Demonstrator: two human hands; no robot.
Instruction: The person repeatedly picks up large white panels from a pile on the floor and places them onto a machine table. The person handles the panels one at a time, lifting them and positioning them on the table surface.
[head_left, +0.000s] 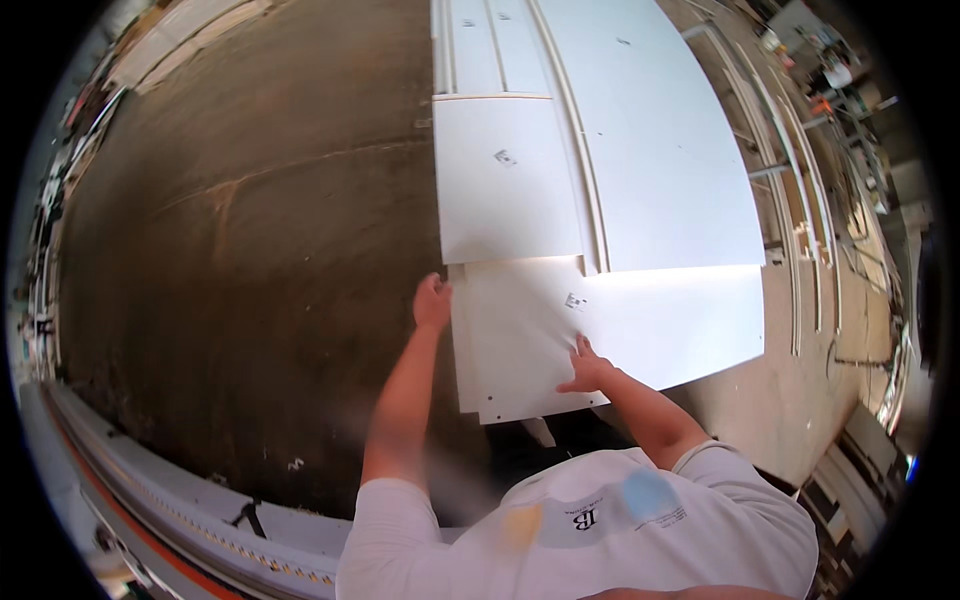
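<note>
A wide white panel point(660, 320) lies crosswise in front of me, with small dark holes near its near left corner and a small printed mark. Just beyond its left part rests a smaller white panel point(505, 205). My left hand point(432, 303) is at the left edge of the near panel, fingers curled in at that edge; their tips are partly hidden. Flat on the near panel's top, close to its front edge, my right hand point(588, 368) is open with fingers spread. Another white sheet shows slightly under the near panel's left side.
A large white sheet point(650, 150) and long narrow white strips point(485, 45) lie farther off. Brown floor point(250, 220) spreads to the left. A grey machine rail point(200, 500) runs along the lower left. Metal bars and long strips point(800, 210) stand at right.
</note>
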